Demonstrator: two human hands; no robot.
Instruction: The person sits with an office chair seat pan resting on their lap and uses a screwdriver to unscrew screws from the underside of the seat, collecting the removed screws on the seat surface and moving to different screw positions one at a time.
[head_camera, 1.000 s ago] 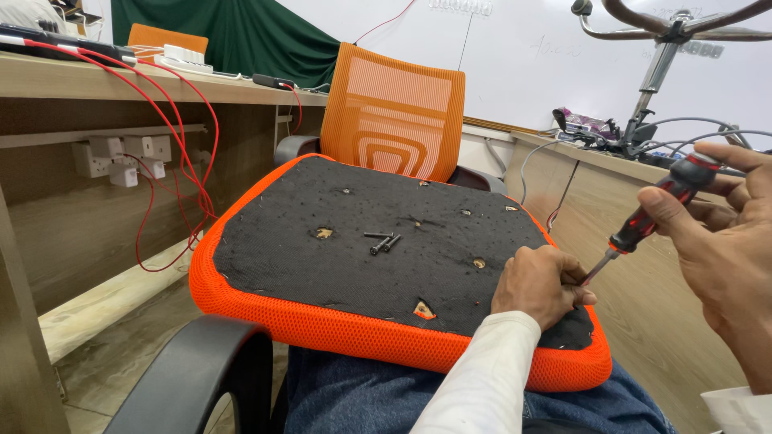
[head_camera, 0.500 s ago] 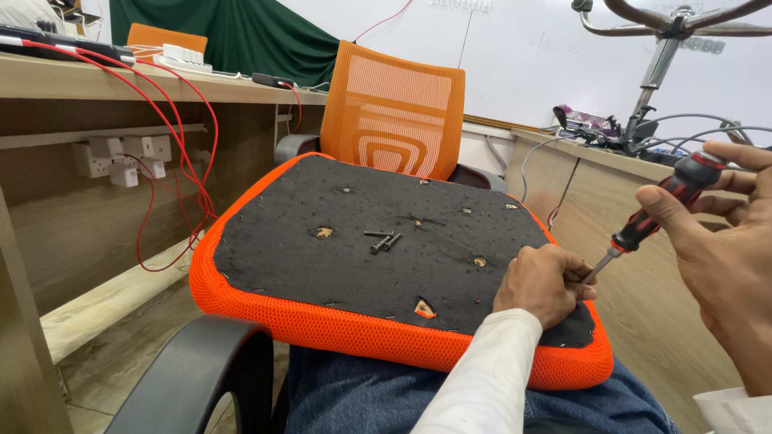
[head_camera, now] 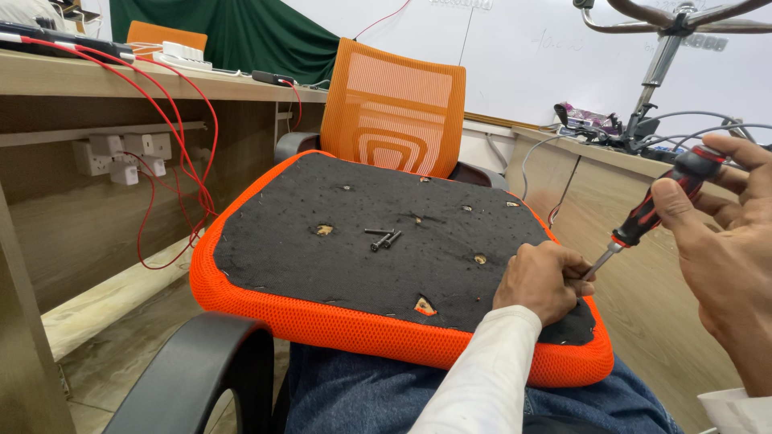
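Overturned orange seat cushion (head_camera: 322, 313) on lap; left hand (head_camera: 543, 281) fisted at screwdriver (head_camera: 655, 210) tip, right hand (head_camera: 724, 265) gripping its handle.

Two bare hands are seen, with no gloves, rings or watch to be made out on either. The left hand (head_camera: 540, 281) is joined to a forearm that is covered by a long white sleeve (head_camera: 482, 378), plain and unmarked, which is ended in a close cuff at the wrist. At the right hand (head_camera: 728, 265) only a small piece of white cuff (head_camera: 736, 410) is shown, at the bottom right corner of the view. The lap is clothed in blue denim trousers (head_camera: 362, 394), worn to a mid blue, with soft folds across the cloth.
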